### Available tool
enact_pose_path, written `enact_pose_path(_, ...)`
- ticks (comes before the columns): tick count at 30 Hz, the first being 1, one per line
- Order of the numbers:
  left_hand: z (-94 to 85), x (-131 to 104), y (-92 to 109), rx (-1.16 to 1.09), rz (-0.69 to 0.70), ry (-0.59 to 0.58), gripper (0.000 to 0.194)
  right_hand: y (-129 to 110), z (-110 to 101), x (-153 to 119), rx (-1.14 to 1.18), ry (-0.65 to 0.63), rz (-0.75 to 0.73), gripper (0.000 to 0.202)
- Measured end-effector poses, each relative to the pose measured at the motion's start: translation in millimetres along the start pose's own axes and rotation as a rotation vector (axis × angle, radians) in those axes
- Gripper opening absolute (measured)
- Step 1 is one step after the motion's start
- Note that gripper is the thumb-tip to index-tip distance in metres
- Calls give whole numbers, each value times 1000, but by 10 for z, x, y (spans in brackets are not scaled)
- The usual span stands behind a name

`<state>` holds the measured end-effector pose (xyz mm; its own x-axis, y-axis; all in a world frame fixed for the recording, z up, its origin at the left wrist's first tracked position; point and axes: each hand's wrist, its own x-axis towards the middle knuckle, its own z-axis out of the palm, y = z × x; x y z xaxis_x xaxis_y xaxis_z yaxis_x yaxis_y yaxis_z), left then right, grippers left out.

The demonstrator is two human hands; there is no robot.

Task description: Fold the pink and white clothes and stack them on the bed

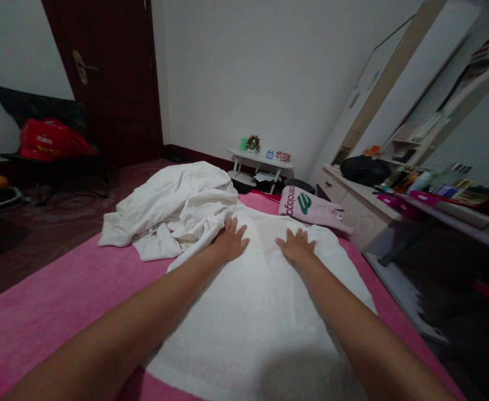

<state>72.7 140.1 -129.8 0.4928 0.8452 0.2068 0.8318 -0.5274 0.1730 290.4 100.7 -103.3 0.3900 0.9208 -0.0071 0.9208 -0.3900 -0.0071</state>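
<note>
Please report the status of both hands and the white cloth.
Left hand and right hand: open, flat on spread white cloth. Crumpled white fabric pile beside left hand.

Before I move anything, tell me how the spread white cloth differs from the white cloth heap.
The spread white cloth lies nearly flat, while the white cloth heap is bunched in deep folds. The spread cloth covers more area; the heap stands higher. Both are white and rest on the pink sheet.
</note>
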Motion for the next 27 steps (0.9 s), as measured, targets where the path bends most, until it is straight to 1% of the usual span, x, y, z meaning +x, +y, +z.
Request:
enact_pose_path(1,-16,-32,9,11,5,-2,58,-99,7,-79,5,52,-54,69)
enact_pose_path(3,-40,-126,27,30,25,-7,58,-284,70,-262,26,131,-232,64)
enact_pose_path(4,-53,-193,37,38,40,-11,58,-353,114,-345,36,142,-309,60)
enact_pose_path(5,-71,-277,48,47,61,-16,59,-399,157,-414,43,136,-355,57)
enact_pose_path(8,-202,-597,79,83,145,-24,61,-425,233,-501,59,129,-369,54)
enact_pose_path(10,-375,-812,77,80,207,-51,58,-399,240,-489,70,152,-373,52)
enact_pose_path(12,-606,-968,24,16,248,-133,44,-377,232,-464,89,162,-374,50)
enact_pose_path(13,-732,-1014,-30,-46,234,-175,35,-372,228,-455,102,166,-370,49)
enact_pose_path(14,-857,-1039,-105,-115,187,-188,31,-369,226,-449,117,170,-368,49)
enact_pose_path(15,-975,-1045,-199,-174,105,-153,33,-367,225,-447,132,176,-368,48)
enact_pose_path(16,-1080,-1034,-310,-212,5,-64,35,-366,226,-447,146,182,-370,47)
enact_pose_path(18,-1234,-984,-559,-215,-198,216,33,-364,229,-450,169,193,-373,47)
enact_pose_path(19,-1278,-953,-684,-192,-275,346,30,-362,232,-451,179,198,-375,46)
enact_pose_path(20,-1298,-924,-800,-171,-327,430,29,-360,234,-452,188,202,-376,46)
enact_pose_path(21,-1295,-899,-901,-163,-362,460,34,-358,237,-453,195,205,-377,45)
enact_pose_path(22,-1272,-879,-984,-167,-385,445,40,-355,240,-453,202,209,-378,45)
enact_pose_path(24,-1188,-847,-1096,-235,-414,352,49,-349,244,-451,215,219,-383,45)
enact_pose_path(25,-1140,-830,-1127,-336,-440,317,47,-344,247,-448,222,222,-386,44)
enact_pose_path(27,-1063,-775,-1157,-641,-515,308,37,-331,251,-437,234,224,-395,44)
